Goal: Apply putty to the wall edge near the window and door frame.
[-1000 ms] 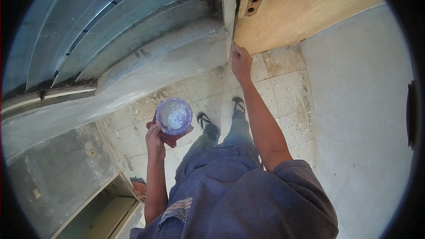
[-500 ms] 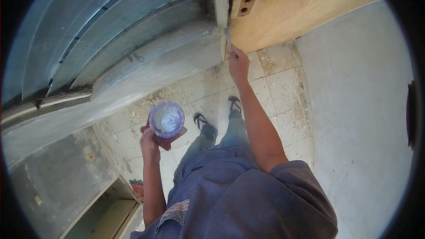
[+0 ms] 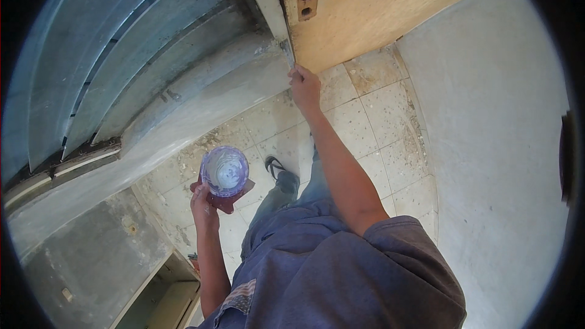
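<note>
In my left hand [image 3: 201, 202], at the lower left, is a purple round tub [image 3: 246, 173] with whitish paste [image 3: 226, 169] inside. A dark red flat piece [image 3: 223, 205] shows under the tub; I cannot tell whether the same hand holds it. My right hand [image 3: 306, 90] reaches far forward, closed around a putty knife. The thin blade of the putty knife [image 3: 287, 52] points up against the lower part of the pale door frame [image 3: 268, 1]. My fingers hide its handle.
A worn yellowish door [image 3: 390, 3] with a rusty lock plate [image 3: 307, 1] stands beside the frame. Louvred glass panes [image 3: 140, 55] fill the upper left above a grey wall. Speckled floor tiles [image 3: 347, 128] lie underfoot. A pale wall [image 3: 493, 146] rises on the right.
The view has shifted, and the door and frame now sit further left. My right hand and the putty knife have come slightly nearer along the frame. The tub stays in my left hand.
</note>
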Motion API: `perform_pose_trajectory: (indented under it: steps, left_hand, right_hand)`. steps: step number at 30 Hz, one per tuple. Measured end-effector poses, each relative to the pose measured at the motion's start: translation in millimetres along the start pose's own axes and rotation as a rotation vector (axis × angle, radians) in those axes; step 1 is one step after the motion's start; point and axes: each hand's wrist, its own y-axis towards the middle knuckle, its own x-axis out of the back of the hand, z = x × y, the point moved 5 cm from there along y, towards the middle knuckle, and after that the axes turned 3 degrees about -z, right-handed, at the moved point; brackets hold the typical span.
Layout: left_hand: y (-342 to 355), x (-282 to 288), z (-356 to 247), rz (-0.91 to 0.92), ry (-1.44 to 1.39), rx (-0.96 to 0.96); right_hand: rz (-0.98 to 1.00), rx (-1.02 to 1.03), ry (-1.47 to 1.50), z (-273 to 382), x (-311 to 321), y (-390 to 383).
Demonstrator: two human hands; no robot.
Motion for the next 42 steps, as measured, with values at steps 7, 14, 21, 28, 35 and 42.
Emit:
perform_pose_trajectory:
  steps: [7,14,21,28,35,42]
  left_hand:
    - [-5.0,-9.7,-3.9,-0.046,-0.036,-0.01]
    - [-5.3,-7.6,-2.5,-0.029,-0.055,-0.028]
    - [-2.7,3.1,2.8,-0.041,-0.009,0.005]
    - [-4.8,0.4,3.9,-0.079,-0.032,0.0]
    - [-5.0,3.0,6.1,-0.098,-0.066,-0.006]
    - [-6.0,-1.3,4.5,-0.095,-0.046,0.001]
  right_hand:
    - [0.017,0.042,0.026,10.7,0.9,-1.6]
    - [-0.002,0.019,0.037,19.3,6.3,-3.2]
    - [-0.015,0.08,-0.036,28.1,15.7,-6.0]
    - [-0.054,0.216,-0.083,28.1,12.8,-2.7]
    - [-0.042,0.231,-0.072,38.5,10.7,-7.7]
    - [-0.03,0.202,-0.118,34.8,13.8,-4.6]
